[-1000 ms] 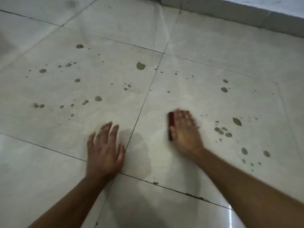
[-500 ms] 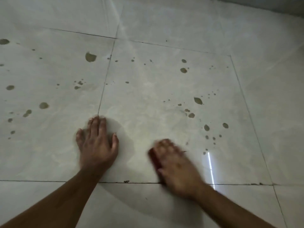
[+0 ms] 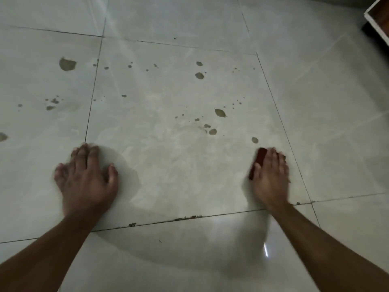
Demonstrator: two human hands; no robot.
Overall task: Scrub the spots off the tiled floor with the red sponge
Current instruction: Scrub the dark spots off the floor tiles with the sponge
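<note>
The pale tiled floor carries several brown spots, among them a leaf-shaped spot, a round spot, a big blot on the left tile and a small spot just beyond my right fingers. My right hand lies flat on the red sponge and presses it to the tile; only the sponge's left edge shows, beside the thumb. My left hand rests palm down on the floor with its fingers spread. A wet, smeared patch lies between the hands.
A white-edged piece of wooden furniture stands at the top right corner. Dark grout lines frame the centre tile. Crumbs of dirt sit in the near grout line.
My right hand has swept the sponge to the right, towards the tile's right edge. The view has swung right and down; my left hand stays planted on the floor.
</note>
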